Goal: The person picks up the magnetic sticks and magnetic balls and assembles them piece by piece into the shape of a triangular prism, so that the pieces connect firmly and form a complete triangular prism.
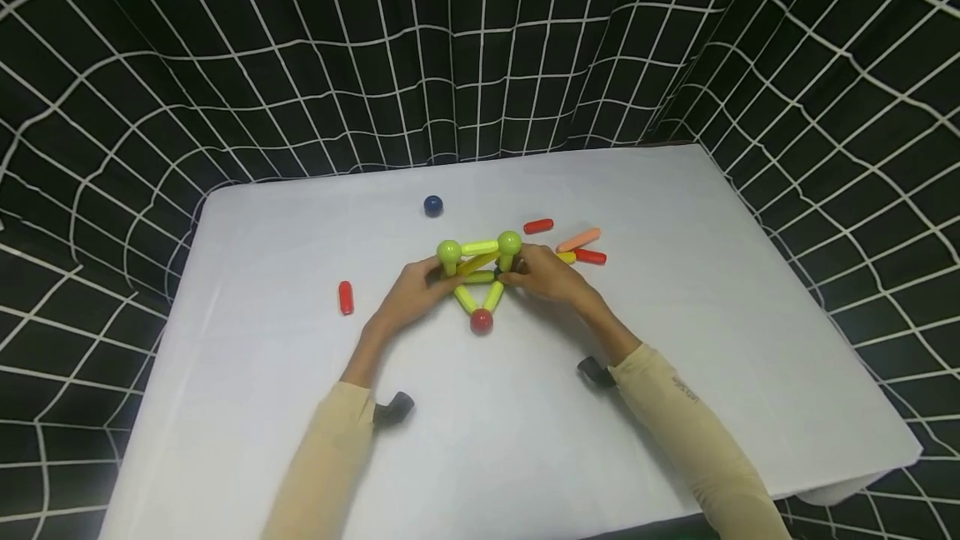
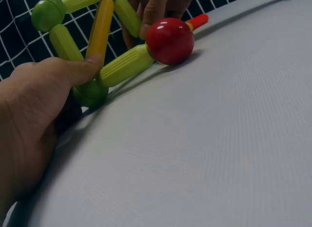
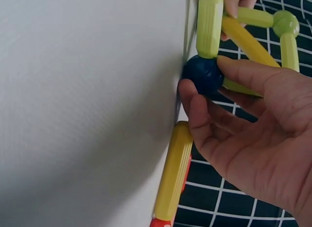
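Note:
A frame of magnetic building sticks and balls stands on the table, with a red ball point(image 1: 482, 321) at its near corner and green balls point(image 1: 449, 252) point(image 1: 509, 242) on top. A yellow stick point(image 2: 100, 29) runs diagonally across it. My left hand point(image 1: 412, 294) grips the frame's left corner, thumb on the lower end of the yellow stick beside a low green ball point(image 2: 91, 93). Its other fingers are mostly hidden. At the right corner, my right hand point(image 3: 263, 114) pinches a dark blue ball point(image 3: 202, 75), which joins a lime stick point(image 3: 209, 29).
A loose blue ball point(image 1: 433, 206) lies behind the frame. To the left is a red stick point(image 1: 346, 297). Right of the frame lie another red stick point(image 1: 538, 226), an orange stick point(image 1: 579, 240), a yellow stick point(image 1: 566, 257) and a further red stick point(image 1: 591, 257). Netted dark curtains point(image 1: 450, 48) surround the white table point(image 1: 247, 407).

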Action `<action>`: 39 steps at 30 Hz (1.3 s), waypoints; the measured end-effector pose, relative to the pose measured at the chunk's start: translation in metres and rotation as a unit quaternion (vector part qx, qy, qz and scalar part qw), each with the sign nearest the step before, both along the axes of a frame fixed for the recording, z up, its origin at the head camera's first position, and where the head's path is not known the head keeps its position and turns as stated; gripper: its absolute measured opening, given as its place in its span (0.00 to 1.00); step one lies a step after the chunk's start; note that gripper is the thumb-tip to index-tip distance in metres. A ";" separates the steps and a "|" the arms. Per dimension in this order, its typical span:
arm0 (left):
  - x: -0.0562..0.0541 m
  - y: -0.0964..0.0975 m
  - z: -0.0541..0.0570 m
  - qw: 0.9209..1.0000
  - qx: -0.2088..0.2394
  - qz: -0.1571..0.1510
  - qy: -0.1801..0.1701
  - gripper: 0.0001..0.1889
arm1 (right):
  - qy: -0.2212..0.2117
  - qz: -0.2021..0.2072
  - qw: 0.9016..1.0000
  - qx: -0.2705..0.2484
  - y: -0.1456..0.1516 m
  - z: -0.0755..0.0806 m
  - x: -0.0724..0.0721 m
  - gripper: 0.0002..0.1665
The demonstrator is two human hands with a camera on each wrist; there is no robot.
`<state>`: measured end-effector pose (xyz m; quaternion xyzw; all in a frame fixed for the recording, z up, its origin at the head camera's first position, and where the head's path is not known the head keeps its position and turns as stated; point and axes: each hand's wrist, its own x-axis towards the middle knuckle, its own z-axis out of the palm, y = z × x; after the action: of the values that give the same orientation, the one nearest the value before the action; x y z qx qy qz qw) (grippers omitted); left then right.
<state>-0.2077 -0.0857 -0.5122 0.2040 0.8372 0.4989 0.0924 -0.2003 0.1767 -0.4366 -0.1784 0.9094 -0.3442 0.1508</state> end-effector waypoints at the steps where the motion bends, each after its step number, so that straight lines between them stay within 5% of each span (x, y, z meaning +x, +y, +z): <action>1: 0.000 0.000 0.000 1.000 0.001 0.000 0.001 0.26 | -0.002 0.000 1.000 0.003 -0.001 0.000 0.000 0.10; 8: -0.001 -0.002 -0.003 1.000 -0.002 -0.008 0.011 0.24 | -0.004 -0.003 1.000 0.024 0.013 0.018 0.001 0.16; 12: 0.000 -0.002 -0.002 1.000 -0.008 -0.001 0.010 0.25 | 0.021 -0.057 0.997 0.042 0.033 0.036 -0.005 0.20; 17: 0.001 -0.001 -0.001 1.000 -0.011 0.002 0.005 0.27 | 0.015 -0.126 0.982 0.137 0.060 0.048 -0.009 0.20; 21: 0.002 0.000 -0.001 1.000 -0.010 0.002 0.011 0.26 | -0.026 -0.116 0.970 0.211 0.076 0.042 -0.003 0.22; 27: 0.002 0.001 0.000 1.000 -0.013 -0.003 0.017 0.25 | -0.027 -0.132 0.961 0.241 0.086 0.025 0.008 0.19; 39: 0.002 0.000 0.003 1.000 -0.009 -0.004 0.012 0.24 | -0.038 -0.114 0.940 0.320 0.093 0.026 0.006 0.27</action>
<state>-0.2055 -0.0854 -0.5095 0.2125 0.8418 0.4886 0.0862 -0.1946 0.2693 -0.4101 -0.0029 0.9793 -0.0568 0.1945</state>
